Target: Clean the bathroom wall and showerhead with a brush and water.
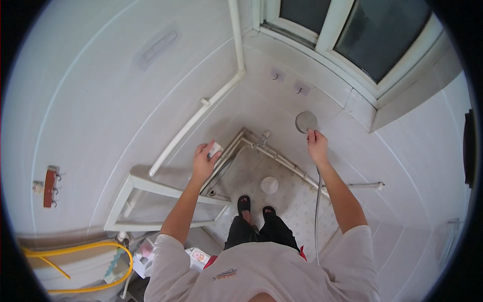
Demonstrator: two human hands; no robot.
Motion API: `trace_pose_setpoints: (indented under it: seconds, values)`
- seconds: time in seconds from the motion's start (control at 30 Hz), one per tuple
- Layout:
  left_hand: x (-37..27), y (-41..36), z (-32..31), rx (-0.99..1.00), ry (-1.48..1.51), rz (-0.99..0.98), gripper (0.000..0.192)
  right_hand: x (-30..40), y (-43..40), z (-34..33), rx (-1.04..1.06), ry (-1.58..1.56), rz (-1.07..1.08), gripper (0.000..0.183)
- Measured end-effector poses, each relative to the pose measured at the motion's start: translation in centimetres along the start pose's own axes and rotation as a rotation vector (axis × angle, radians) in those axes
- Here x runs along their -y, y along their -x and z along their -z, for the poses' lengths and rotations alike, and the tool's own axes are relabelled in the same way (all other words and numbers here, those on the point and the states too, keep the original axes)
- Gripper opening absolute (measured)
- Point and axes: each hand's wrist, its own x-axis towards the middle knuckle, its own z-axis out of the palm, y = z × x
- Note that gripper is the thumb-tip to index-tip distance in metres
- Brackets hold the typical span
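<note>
My left hand (pixel 203 160) grips a small white block-like item (pixel 214 150) with dark marks on it; what exactly it is, I cannot tell. It is held near the tiled wall on the left, above the pipes. In my right hand (pixel 317 147) is the handle of a round shower head (pixel 306 122), raised in front of the wall below the window. A grey shower hose (pixel 317 219) hangs from that hand down past my right side. The two hands are well apart.
White pipes (pixel 286 162) run low along both walls into the corner. A white-framed panel (pixel 158 185) stands left of me. A round white object (pixel 269 185) lies on the floor before my feet. A yellow hose (pixel 94 244) loops at lower left. Hooks (pixel 300 90) sit below the window (pixel 381 37).
</note>
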Motion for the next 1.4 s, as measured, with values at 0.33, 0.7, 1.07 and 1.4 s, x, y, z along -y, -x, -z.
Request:
trace_pose_setpoints:
  seconds: [0.33,0.7,1.07,1.4]
  values:
    - [-2.0,9.8,1.5,-0.133,-0.134,0.217,0.051,-7.4,3.3,-3.5,0.148,-0.151,-0.045,0.046]
    - [-4.7,17.9,4.3,-0.231,-0.207,0.331,0.053,-11.7,8.9,-6.7,0.294,-0.261,-0.061,0.040]
    - [-5.3,22.0,7.4,-0.293,-0.286,0.377,0.054,-8.1,10.1,-9.3,0.361,-0.308,0.068,0.041]
    - [-5.7,22.7,9.8,-0.376,-0.208,0.241,0.051,10.1,1.7,-4.6,0.184,-0.794,0.147,0.041]
